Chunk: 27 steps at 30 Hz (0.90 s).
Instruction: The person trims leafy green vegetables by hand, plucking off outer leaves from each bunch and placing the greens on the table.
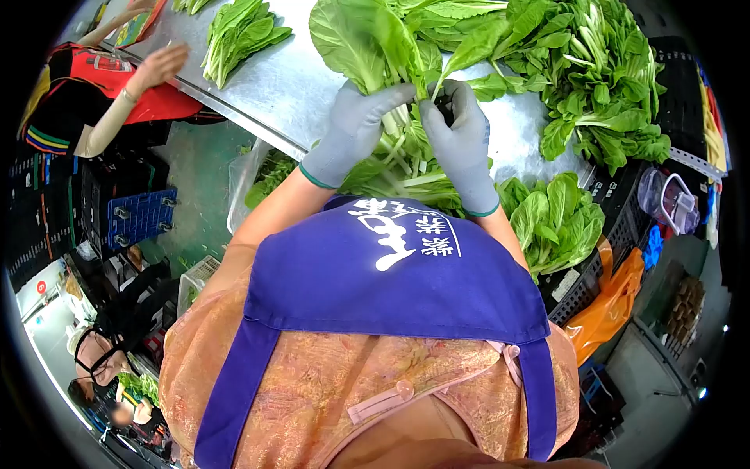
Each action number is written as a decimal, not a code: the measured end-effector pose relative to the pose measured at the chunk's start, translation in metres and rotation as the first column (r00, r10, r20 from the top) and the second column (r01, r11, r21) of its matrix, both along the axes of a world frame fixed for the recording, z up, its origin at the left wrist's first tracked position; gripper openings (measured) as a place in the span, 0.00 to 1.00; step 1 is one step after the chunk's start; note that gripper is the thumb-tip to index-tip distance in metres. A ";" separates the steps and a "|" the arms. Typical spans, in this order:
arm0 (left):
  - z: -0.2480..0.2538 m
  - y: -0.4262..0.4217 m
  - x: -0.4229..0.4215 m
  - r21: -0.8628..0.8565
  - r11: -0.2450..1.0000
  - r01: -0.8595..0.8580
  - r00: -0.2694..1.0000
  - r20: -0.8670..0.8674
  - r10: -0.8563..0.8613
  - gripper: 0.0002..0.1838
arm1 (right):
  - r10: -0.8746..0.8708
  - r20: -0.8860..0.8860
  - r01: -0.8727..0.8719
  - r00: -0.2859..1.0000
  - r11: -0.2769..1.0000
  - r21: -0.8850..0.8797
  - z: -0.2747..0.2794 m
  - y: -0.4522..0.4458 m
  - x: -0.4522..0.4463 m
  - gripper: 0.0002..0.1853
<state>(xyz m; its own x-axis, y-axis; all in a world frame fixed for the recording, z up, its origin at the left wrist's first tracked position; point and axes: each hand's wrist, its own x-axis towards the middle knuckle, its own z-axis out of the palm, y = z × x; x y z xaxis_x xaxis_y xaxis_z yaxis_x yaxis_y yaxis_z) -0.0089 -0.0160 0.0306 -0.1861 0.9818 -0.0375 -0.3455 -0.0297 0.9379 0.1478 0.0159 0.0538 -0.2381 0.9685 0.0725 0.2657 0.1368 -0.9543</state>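
Observation:
Both of my hands wear grey gloves with green cuffs and are raised over the metal table (273,102). My left hand (355,129) is closed on the stalks of a leafy green bunch (348,47), whose broad leaves point away from me. Close beside it, my right hand (459,137) pinches a stalk of the greens between thumb and fingers. Beneath and between my hands lie more loose greens (406,178) at the near edge of the table.
A large heap of greens (601,78) covers the right side. More greens (558,223) sit by a black crate (617,234); an orange bag (609,301) hangs nearby. At upper left are a small bunch (241,35) and another person's hand (160,66).

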 end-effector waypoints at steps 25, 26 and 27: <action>-0.002 0.006 -0.018 -0.284 0.952 0.113 0.941 0.339 -0.011 0.18 | 0.067 0.471 -0.313 0.880 0.826 0.469 -0.015 0.124 0.013 0.09; -0.001 0.006 -0.021 -0.291 0.949 0.123 0.946 0.323 -0.023 0.18 | -0.041 0.536 -0.286 0.843 0.810 0.512 -0.011 0.153 0.013 0.08; 0.002 0.006 -0.024 -0.297 0.946 0.131 0.951 0.307 -0.035 0.18 | -0.148 0.617 -0.302 0.773 0.770 0.563 -0.010 0.183 0.014 0.08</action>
